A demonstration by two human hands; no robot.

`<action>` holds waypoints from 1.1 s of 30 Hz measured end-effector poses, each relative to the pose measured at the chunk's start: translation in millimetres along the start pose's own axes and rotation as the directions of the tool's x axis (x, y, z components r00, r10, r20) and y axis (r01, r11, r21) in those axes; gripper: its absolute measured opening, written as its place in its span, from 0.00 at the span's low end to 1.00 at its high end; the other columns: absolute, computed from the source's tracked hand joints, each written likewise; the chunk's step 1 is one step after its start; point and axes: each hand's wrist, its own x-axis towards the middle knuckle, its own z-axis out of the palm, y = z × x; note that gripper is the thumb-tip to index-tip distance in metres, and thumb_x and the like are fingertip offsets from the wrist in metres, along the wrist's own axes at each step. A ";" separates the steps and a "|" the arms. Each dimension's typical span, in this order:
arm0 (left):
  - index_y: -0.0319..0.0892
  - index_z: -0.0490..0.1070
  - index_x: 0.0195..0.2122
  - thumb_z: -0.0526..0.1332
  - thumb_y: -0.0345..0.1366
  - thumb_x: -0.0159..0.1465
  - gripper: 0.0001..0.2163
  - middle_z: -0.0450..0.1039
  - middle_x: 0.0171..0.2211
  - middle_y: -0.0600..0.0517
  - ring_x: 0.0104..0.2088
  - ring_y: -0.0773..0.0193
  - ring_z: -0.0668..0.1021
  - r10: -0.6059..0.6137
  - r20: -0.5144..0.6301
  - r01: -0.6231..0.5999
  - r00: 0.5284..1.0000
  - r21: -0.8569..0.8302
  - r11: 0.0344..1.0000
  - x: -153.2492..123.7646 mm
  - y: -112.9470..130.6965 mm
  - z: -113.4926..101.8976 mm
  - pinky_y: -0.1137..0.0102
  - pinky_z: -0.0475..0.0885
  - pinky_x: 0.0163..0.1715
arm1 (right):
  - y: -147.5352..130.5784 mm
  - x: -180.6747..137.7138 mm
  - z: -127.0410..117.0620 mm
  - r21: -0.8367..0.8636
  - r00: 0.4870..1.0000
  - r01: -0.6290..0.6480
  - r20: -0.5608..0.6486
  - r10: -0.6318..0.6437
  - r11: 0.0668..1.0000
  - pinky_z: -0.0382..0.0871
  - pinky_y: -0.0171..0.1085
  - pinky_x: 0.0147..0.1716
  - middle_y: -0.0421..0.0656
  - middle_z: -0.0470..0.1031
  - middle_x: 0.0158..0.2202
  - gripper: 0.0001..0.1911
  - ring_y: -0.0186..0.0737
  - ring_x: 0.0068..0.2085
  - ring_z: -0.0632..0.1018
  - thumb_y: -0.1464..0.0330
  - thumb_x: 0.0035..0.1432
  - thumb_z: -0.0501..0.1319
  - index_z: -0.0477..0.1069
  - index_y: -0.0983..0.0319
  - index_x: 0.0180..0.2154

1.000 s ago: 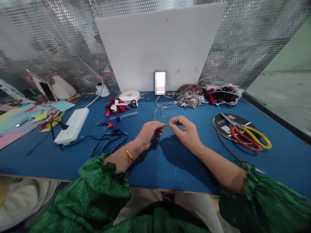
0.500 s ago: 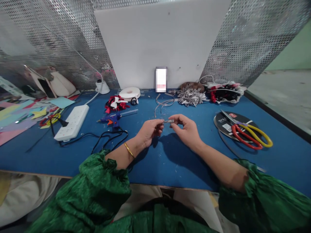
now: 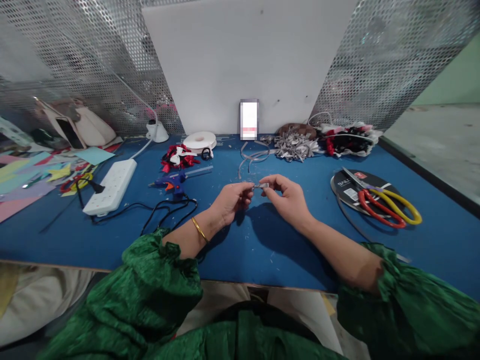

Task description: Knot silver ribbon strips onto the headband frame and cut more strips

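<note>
A small piece of grey ribbon is stretched between my two hands above the blue table. My left hand pinches its left end, and those fingertips hide part of it. On the other end, the thumb and index finger of my right hand are closed in a pinch. Just beyond my hands lie loose curls of grey ribbon. Behind them to the right is a pile of cut grey ribbon pieces.
A blue glue gun with a black cord lies left, near a white power strip. Red-and-yellow-handled scissors rest on a black ribbon spool at right. A white spool and a lit phone are at the back.
Both hands keep their pinch on the grey ribbon and have barely moved. The camera view has shifted very slightly.
</note>
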 end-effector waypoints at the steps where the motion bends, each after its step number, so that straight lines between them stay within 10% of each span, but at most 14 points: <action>1: 0.38 0.69 0.26 0.67 0.38 0.51 0.10 0.65 0.22 0.55 0.19 0.75 0.65 0.000 0.001 0.000 1.000 0.002 1.000 -0.2 0.1 0.1 0.76 0.59 0.20 | -0.1 0.0 0.0 0.005 1.000 -0.001 0.004 0.001 1.000 0.68 0.38 0.35 0.39 0.72 0.27 0.08 0.37 0.31 0.75 0.70 0.57 0.57 0.72 0.62 0.39; 15: 0.39 0.70 0.24 0.68 0.40 0.50 0.11 0.65 0.22 0.55 0.21 0.73 0.66 0.140 0.088 -0.154 0.986 0.182 0.971 -5.4 -3.1 4.5 0.74 0.59 0.22 | -0.4 0.6 -0.7 0.020 0.996 -0.081 -0.025 0.081 0.997 0.64 0.35 0.30 0.39 0.70 0.25 0.04 0.35 0.27 0.73 0.68 0.57 0.57 0.68 0.61 0.30; 27: 0.39 0.67 0.23 0.66 0.42 0.53 0.12 0.65 0.21 0.56 0.21 0.72 0.66 0.195 0.137 -0.221 0.971 0.217 0.951 -7.9 -0.7 5.2 0.73 0.60 0.24 | -9.0 3.7 -5.5 0.453 0.966 -0.255 0.156 0.206 0.854 0.59 0.35 0.28 0.35 0.61 0.20 0.06 0.33 0.25 0.63 0.65 0.50 0.62 0.68 0.60 0.27; 33: 0.39 0.67 0.23 0.67 0.42 0.53 0.13 0.65 0.22 0.55 0.22 0.73 0.66 0.168 0.124 -0.188 0.978 0.164 0.968 -2.4 -3.4 -0.1 0.74 0.60 0.24 | -9.5 4.8 -7.7 0.322 0.900 -0.412 0.293 0.324 0.853 0.49 0.34 0.21 0.35 0.59 0.17 0.12 0.30 0.20 0.58 0.61 0.49 0.65 0.69 0.61 0.24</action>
